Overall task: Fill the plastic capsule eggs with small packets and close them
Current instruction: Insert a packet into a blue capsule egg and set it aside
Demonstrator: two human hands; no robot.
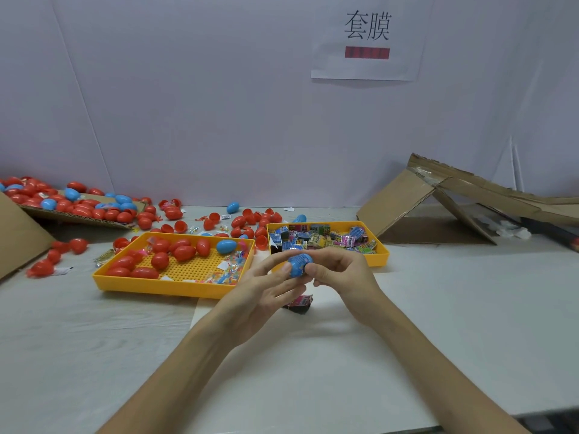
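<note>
A blue capsule egg (299,265) hangs above the table centre, held between both hands, with a printed packet showing inside it. My left hand (266,292) pinches it from the left with thumb and fingers. My right hand (341,277) grips it from the right, thumb on its front. Below the hands a pink and black packet (299,303) lies on the table. A yellow tray (175,285) on the left holds red eggs, one blue egg (226,245) and small clear packets. A second yellow tray (380,256) behind my hands holds several colourful packets.
Loose red and blue eggs and egg halves (250,222) are scattered behind the trays. A flat cardboard piece (78,216) at the far left carries more eggs. Collapsed cardboard boxes (438,208) lie at the back right. A paper sign (366,39) hangs on the wall.
</note>
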